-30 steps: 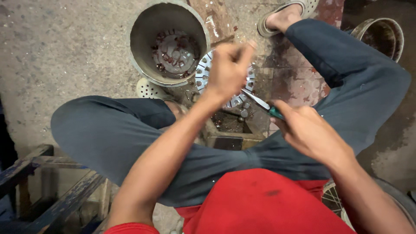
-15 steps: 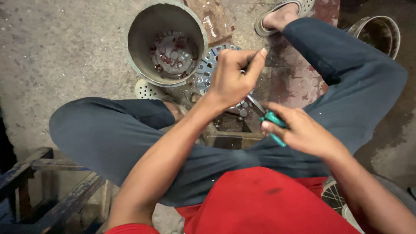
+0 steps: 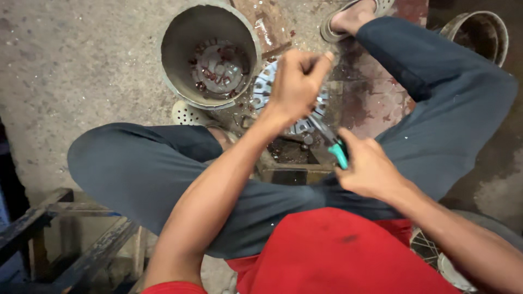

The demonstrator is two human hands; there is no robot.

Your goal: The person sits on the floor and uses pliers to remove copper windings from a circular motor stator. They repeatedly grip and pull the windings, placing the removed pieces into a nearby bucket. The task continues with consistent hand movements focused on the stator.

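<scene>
Head view, items listed left to right. Dark metal frame [image 3: 49, 228]: lower left corner, on the grey concrete floor [image 3: 71, 60]. Perforated pale disc [image 3: 188, 114]: on the floor, partly tucked under the round metal bucket [image 3: 210, 51]. The bucket stood upright and open, with small reddish and grey parts lying in its bottom. No labels or printed signs could be made out on any item. Slotted round metal part [image 3: 261, 90]: flat on the floor just right of the bucket, largely hidden behind the left hand [image 3: 297, 84]. The left hand was raised above that part, closed in a fist with the thumb up; what it gripped could not be told. Pliers with teal handles [image 3: 339, 152]: held in the right hand [image 3: 368, 171], fingers wrapped tight around the handles, metal nose pointing up-left toward the slotted part and the left hand. Small open box [image 3: 289, 160]: between the person's crossed legs, below the slotted part. Second round container [image 3: 479, 35]: upper right, beyond the right knee. Sandalled foot [image 3: 351, 19]: top centre-right.
</scene>
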